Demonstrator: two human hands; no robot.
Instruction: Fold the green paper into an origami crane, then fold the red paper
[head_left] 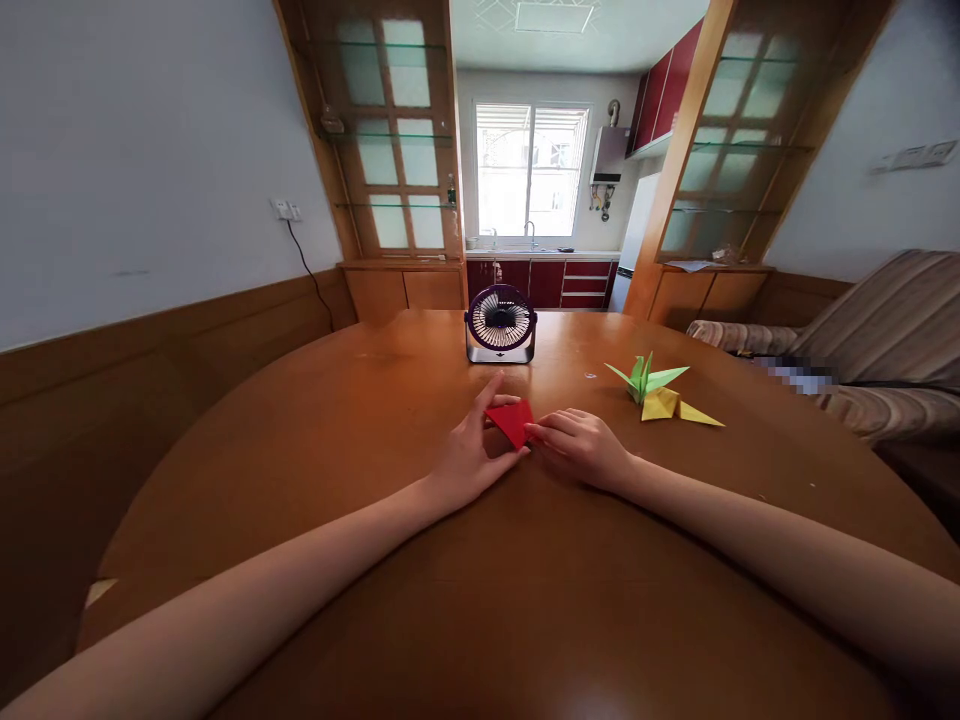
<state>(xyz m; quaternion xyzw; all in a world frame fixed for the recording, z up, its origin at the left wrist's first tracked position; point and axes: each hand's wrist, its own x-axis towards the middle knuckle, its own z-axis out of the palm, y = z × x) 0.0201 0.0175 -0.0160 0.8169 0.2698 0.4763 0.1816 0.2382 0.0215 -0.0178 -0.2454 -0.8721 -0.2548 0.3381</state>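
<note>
Resting at the middle of the table: a folded red paper, pressed flat on the wood between both hands.
Hidden parts: the near edge of the red paper is covered by the left hand; its fold lines are too small to be made out.
Left hand: laid palm down on the table, fingers spread slightly, the index fingertip placed at the paper's far corner and the thumb under its near edge.
Right hand: fingers curled close together, their tips pinched on the paper's right corner.
Table: round, brown wood; its near edge is cut off by the frame.
Fan: small, dark, set upright near the far edge, well apart from the hands.
Green crane: folded paper, seen toward the right edge.
Yellow crane: touching the green crane, on its near side.
Blurred patch: a pixelated area beyond the right edge, unreadable.
</note>
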